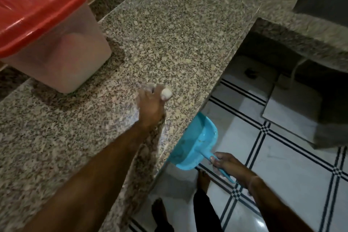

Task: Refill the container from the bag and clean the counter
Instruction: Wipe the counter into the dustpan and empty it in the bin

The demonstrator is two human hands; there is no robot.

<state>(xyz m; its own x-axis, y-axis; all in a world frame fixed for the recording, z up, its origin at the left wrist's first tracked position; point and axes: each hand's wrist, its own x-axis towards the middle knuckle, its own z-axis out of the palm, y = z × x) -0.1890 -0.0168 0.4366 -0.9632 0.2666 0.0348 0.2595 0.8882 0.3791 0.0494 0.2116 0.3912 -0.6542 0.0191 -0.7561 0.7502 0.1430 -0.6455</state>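
Just below the counter [178, 33] edge, right hand [225, 163] grips the blue dustpan [195, 146] handle; on the counter, left hand [150, 106] curled, contents unclear, red-lidded container [75, 58] far-left on it

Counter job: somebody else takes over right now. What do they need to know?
Left hand on the counter, curled round a white-ended thing; what it is, unclear.
Right hand holds the dustpan handle, pan just under the counter edge.
Container on the counter, lid on; refill looks done. Bag not in view.
To do: sweep the whitish dust near that hand into the dustpan.
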